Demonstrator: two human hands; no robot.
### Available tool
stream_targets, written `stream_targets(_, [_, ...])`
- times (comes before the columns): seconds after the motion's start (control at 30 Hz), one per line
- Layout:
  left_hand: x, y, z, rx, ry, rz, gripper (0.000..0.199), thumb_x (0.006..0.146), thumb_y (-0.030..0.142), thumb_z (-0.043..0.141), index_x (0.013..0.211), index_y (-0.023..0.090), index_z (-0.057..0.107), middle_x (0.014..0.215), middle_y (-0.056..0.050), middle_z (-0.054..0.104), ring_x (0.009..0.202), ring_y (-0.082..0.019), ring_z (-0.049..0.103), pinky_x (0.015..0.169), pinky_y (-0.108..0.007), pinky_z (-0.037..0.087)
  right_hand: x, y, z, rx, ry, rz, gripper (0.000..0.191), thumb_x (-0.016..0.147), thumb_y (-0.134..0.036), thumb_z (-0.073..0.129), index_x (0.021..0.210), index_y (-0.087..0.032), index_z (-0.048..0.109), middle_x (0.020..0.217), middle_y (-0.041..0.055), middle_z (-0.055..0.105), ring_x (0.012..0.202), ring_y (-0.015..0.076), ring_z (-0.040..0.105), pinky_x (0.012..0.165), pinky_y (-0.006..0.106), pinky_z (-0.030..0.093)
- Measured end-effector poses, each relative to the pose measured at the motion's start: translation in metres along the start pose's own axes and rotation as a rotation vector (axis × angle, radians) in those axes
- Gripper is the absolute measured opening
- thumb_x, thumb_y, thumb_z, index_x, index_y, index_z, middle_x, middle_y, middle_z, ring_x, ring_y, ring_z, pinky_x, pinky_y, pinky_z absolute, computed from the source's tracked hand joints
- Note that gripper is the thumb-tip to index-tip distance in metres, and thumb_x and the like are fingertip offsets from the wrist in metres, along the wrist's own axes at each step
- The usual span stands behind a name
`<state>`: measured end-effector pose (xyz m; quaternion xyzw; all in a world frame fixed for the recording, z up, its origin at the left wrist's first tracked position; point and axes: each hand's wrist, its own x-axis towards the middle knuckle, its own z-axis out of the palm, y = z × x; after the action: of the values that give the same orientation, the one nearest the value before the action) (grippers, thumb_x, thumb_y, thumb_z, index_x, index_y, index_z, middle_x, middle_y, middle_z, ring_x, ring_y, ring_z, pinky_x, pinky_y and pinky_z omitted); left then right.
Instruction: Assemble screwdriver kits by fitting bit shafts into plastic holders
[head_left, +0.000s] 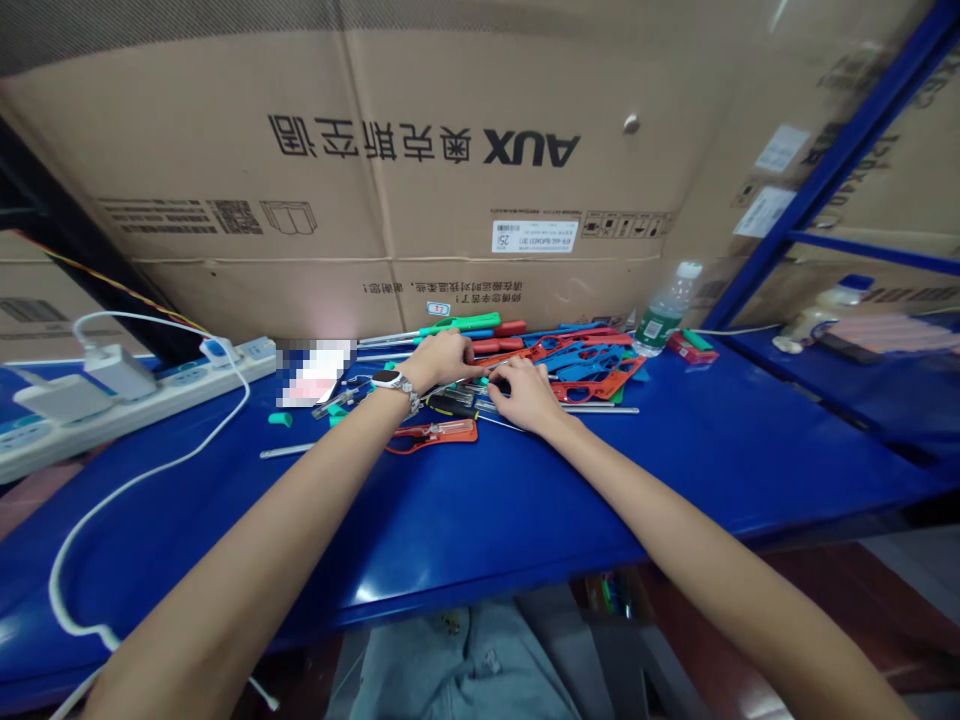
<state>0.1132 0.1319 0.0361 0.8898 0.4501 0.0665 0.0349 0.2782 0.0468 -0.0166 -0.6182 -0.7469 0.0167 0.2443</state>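
My left hand, with a watch on its wrist, is over a pile of parts, its fingers curled round something I cannot make out. Close by on the right, my right hand pinches thumb and fingertips together; a small green bit shows at the tips. Below the hands lie a black and yellow screwdriver and an orange plastic casing. Blue casings and a red-orange casing are heaped to the right. Behind the left hand is a long green-handled lighter with a metal tube.
A white power strip with chargers and a white cable occupies the left of the blue table. At right stand a water bottle and a small red box. A large cardboard box closes off the back.
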Motion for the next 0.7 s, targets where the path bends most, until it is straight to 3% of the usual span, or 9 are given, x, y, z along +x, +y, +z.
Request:
stream_targets(0.17, [0.002, 0.015, 0.000, 0.098, 0.012, -0.059, 0.037, 0.087, 0.046, 0.075, 0.109, 0.015, 0.075, 0.123, -0.019, 0.068, 0.119, -0.039, 0.064, 0.091, -0.041, 0.052, -0.002, -0.003, -0.001, -0.035, -0.017, 0.002, 0.022, 0.101, -0.028, 0.055, 0.105, -0.018, 0.074, 0.116, 0.0111, 0.071, 0.111, 0.0283, 0.059, 0.093, 0.042, 0.036])
stream_targets(0.3, [-0.005, 0.018, 0.002, 0.162, 0.035, -0.031, 0.040, 0.097, 0.041, 0.066, 0.123, 0.012, 0.067, 0.132, -0.022, 0.065, 0.126, -0.038, 0.061, 0.099, -0.042, 0.050, -0.002, -0.003, -0.002, -0.039, -0.025, 0.004, 0.022, 0.101, -0.029, 0.056, 0.104, -0.018, 0.074, 0.113, 0.0118, 0.070, 0.112, 0.0285, 0.058, 0.093, 0.042, 0.035])
stream_targets(0.53, [-0.016, 0.015, 0.004, 0.192, 0.034, -0.010, 0.047, 0.109, 0.038, 0.043, 0.142, 0.004, 0.045, 0.111, -0.022, 0.075, 0.106, -0.037, 0.073, 0.084, -0.041, 0.053, -0.002, -0.003, -0.003, -0.037, -0.027, 0.016, 0.023, 0.101, -0.030, 0.056, 0.105, -0.018, 0.075, 0.111, 0.0118, 0.070, 0.113, 0.0288, 0.058, 0.095, 0.043, 0.036])
stream_targets(0.7, [-0.015, 0.016, 0.000, 0.266, 0.075, 0.077, 0.043, 0.112, 0.037, 0.031, 0.130, 0.008, 0.058, 0.103, -0.021, 0.076, 0.102, -0.036, 0.073, 0.083, -0.041, 0.052, -0.005, -0.003, -0.005, -0.045, -0.019, 0.021, 0.023, 0.101, -0.031, 0.057, 0.106, -0.018, 0.075, 0.113, 0.0125, 0.070, 0.113, 0.0294, 0.057, 0.097, 0.045, 0.036])
